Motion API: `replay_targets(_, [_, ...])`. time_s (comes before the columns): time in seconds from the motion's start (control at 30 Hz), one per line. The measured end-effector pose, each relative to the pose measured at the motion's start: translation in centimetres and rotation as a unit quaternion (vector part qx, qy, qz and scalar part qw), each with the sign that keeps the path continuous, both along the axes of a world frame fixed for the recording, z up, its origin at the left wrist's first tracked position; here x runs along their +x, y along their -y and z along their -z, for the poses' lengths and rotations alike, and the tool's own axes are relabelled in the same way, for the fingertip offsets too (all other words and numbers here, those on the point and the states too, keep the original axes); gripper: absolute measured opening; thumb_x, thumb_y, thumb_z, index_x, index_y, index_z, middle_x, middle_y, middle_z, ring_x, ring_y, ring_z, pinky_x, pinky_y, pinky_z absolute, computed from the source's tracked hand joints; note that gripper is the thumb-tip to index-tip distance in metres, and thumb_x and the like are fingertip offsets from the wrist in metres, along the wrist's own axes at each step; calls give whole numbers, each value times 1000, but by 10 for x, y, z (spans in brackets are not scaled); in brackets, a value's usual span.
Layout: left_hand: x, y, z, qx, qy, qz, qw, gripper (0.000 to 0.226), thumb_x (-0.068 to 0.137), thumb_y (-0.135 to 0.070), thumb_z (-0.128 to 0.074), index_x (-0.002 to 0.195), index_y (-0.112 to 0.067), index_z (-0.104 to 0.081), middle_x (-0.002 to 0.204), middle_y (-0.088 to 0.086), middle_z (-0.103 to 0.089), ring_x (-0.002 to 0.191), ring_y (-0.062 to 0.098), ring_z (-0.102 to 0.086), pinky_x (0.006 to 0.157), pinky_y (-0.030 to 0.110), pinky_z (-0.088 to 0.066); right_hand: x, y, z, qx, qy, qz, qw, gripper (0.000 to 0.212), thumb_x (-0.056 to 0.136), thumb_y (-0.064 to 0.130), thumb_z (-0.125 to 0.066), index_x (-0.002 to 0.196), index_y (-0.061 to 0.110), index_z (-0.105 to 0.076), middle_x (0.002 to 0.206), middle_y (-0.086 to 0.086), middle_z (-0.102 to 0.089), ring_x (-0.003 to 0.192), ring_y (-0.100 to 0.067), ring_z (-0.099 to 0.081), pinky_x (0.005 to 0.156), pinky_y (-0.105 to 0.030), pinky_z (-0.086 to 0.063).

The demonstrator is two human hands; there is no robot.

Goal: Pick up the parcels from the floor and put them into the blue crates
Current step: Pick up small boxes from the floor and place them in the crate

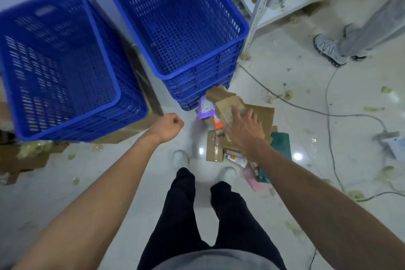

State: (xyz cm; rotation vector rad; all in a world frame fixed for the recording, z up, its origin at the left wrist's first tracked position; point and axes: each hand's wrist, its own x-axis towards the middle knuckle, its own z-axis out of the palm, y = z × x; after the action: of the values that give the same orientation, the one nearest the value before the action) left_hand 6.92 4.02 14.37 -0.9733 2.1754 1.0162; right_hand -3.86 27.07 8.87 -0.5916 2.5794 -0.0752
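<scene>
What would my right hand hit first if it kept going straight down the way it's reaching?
Most likely the brown paper parcel on top of the floor pile; the right hand is spread just over it, possibly already touching.

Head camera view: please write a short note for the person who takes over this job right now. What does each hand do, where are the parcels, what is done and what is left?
Left hand: closed in a fist, holding nothing, in the air in front of the left crate.
Right hand: fingers spread, reaching down onto a brown paper parcel on top of the pile; a firm grip is not visible.
Parcels: all in one pile on the floor at the foot of the right crate, among them a purple pouch and a flat brown box.
Done: nothing visible inside either crate.
Left: the whole pile.
</scene>
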Motion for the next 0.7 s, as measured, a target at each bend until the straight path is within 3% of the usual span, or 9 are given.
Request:
replay_targets(0.2, [43,12,-49,72,-65,-160,982,23,94,-27,-55,105,-12,-69,110,8,-71,101,23,-68,93,41,-52,22,40,-53,-42,8,-28,999,67,89,63,-41,143,28,-23,136,-23,-39,122,-40,-43,98,-51,-43])
replay_targets(0.4, [70,46,-58,90,-98,-168,977,25,93,-26,-56,102,-7,-69,106,11,-73,98,27,-69,84,35,-52,39,94,-87,-56,-1,-40,998,93,81,73,-39,148,12,-21,137,-19,-42,127,-37,-43,102,-48,-40])
replay_targets(0.47, [75,72,-62,78,-107,-159,978,26,91,-31,-56,95,-9,-70,97,7,-75,91,24,-69,85,37,-54,44,118,-101,-66,-13,-45,997,98,80,77,-38,150,10,-21,137,-17,-42,128,-37,-43,102,-47,-39])
replay_targets(0.6, [80,127,-73,71,-125,-132,981,17,86,-28,-55,80,-14,-64,77,4,-64,70,17,-58,69,28,-55,44,163,-125,-51,-27,-76,995,95,80,72,-49,148,12,-22,131,-13,-43,122,-35,-46,98,-47,-45])
replay_targets(0.7, [80,169,-77,63,-128,-119,983,23,84,-29,-55,81,-10,-69,79,6,-68,76,22,-64,80,38,-55,42,188,-137,-49,-32,-74,995,90,76,64,-57,145,15,-25,124,-11,-42,116,-35,-48,94,-48,-46])
